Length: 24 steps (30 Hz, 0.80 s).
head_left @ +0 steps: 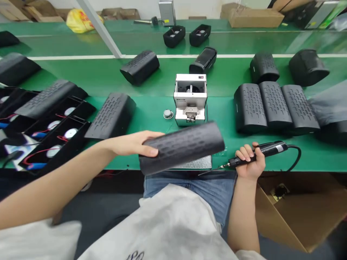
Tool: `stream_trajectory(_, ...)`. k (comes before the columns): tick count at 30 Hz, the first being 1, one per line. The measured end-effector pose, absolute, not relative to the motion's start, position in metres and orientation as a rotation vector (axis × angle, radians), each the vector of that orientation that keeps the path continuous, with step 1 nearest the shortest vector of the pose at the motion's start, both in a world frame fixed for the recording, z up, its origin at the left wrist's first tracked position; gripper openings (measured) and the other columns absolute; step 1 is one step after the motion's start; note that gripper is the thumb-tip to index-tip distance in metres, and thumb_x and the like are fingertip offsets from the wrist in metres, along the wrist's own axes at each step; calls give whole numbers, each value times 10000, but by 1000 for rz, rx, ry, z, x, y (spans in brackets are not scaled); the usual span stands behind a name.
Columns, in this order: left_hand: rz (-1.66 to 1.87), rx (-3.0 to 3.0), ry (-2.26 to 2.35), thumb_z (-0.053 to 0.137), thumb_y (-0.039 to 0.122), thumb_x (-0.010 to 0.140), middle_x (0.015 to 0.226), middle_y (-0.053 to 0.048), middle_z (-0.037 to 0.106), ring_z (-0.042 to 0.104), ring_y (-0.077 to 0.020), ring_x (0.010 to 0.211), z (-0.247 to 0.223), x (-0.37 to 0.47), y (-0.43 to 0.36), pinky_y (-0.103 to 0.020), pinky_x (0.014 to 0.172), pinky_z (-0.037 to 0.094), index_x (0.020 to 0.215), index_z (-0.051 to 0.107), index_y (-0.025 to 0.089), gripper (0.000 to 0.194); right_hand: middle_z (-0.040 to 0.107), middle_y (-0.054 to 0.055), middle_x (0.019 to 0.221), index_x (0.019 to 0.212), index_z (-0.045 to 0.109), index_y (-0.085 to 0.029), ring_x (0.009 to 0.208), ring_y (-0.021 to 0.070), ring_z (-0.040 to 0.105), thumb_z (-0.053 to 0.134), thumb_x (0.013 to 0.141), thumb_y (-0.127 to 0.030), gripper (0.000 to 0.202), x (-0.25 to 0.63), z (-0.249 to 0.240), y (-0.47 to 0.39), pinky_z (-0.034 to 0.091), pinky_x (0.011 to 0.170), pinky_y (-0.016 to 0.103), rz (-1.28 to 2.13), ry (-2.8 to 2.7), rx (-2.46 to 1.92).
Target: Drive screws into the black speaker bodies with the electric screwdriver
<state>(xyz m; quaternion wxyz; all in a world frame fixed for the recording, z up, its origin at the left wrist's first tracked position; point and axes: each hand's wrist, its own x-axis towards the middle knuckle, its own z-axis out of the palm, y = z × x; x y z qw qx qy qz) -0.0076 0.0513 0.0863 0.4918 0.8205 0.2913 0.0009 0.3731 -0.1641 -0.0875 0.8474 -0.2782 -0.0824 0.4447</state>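
My left hand [138, 143] is closed on the left end of a black speaker housing [184, 146], thumb on its slotted face. The housing is held tilted above the bench's front edge, its right end higher. Below it, a silvery textured pad [197, 163] partly shows. My right hand [251, 159] grips a black electric screwdriver [271, 148], its thin bit pointing left and down, just below the housing's right end and apart from it. Behind the housing stands a white screw feeder [190, 101], with a small round metal part [168, 114] to its left.
Several finished-looking black housings [251, 108] stand at right. At left, open housings [54, 144] show wires and round speakers beside a closed one [112, 113]. More housings [141, 66] lie further back on the green bench [151, 104]. A cardboard box [298, 216] sits below right.
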Motion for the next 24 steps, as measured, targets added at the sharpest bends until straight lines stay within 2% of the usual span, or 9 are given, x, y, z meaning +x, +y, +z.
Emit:
stream_trajectory(5, -261, 2055, 704, 846, 577, 917, 1192, -73, 915, 880, -381, 1160, 58, -5, 40, -437, 951, 746, 1455, 835, 291, 609, 342, -123, 699, 1059, 731, -243, 506, 42, 231, 1020, 810, -293, 384, 375, -81, -167, 425, 476, 133, 948, -188, -624)
stream_trajectory(8, -259, 2087, 667, 874, 507, 903, 1286, -63, 895, 866, -378, 1193, 54, -2, 49, -435, 1004, 726, 1478, 825, 339, 602, 320, -129, 677, 1046, 728, -239, 492, 45, 196, 1033, 790, -270, 399, 376, -78, -168, 400, 451, 133, 962, -191, -624)
stream_trajectory(12, -216, 2096, 616, 905, 691, 852, 1447, -88, 827, 803, -404, 1316, 39, -16, 67, -489, 1153, 675, 1373, 863, 359, 619, 310, -141, 647, 1068, 722, -265, 456, 48, 150, 1011, 798, -320, 399, 381, -85, -170, 337, 391, 154, 939, -166, -617)
stream_trajectory(14, -173, 2024, 661, 809, 846, 888, 1405, -84, 835, 787, -400, 1318, 29, -24, 82, -513, 1173, 657, 1375, 845, 351, 695, 274, -159, 625, 1102, 710, -290, 424, 45, 114, 997, 797, -389, 430, 386, -95, -175, 261, 351, 165, 905, -152, -614)
stream_trajectory(16, -71, 2006, 882, 645, 914, 985, 1300, -72, 853, 790, -360, 1221, 20, -27, 100, -518, 1140, 659, 1349, 815, 308, 727, 212, -181, 604, 1120, 685, -312, 395, 37, 71, 990, 791, -439, 467, 392, -104, -181, 182, 326, 170, 880, -146, -606)
stream_trajectory(18, 81, 2096, 1212, 582, 864, 1059, 1260, -73, 831, 768, -298, 1090, 12, -24, 119, -513, 1113, 658, 1376, 760, 244, 719, 182, -198, 592, 1117, 662, -311, 378, 23, 48, 994, 787, -437, 485, 395, -108, -186, 123, 310, 168, 885, -149, -580)
stream_trajectory(20, 177, 2235, 1387, 683, 788, 1030, 1340, -105, 764, 731, -269, 1053, 4, -17, 135, -518, 1132, 646, 1494, 682, 177, 767, 216, -206, 583, 1107, 655, -292, 371, 6, 52, 1005, 779, -390, 488, 394, -106, -187, 94, 297, 155, 917, -161, -536)
stream_trajectory(22, 174, 2336, 1337, 786, 722, 957, 1453, -149, 677, 719, -295, 1125, -6, -8, 149, -528, 1176, 624, 1597, 624, 144, 877, 274, -202, 581, 1098, 660, -268, 370, -9, 75, 1009, 769, -329, 483, 392, -101, -185, 99, 296, 134, 963, -174, -489)
stream_trajectory(24, 138, 2353, 1248, 817, 659, 944, 1445, -149, 651, 713, -318, 1170, -18, -2, 161, -515, 1181, 616, 1560, 674, 167, 801, 318, -192, 586, 1103, 671, -255, 372, -15, 97, 1000, 770, -286, 469, 391, -97, -182, 118, 304, 127, 1009, -184, -459)
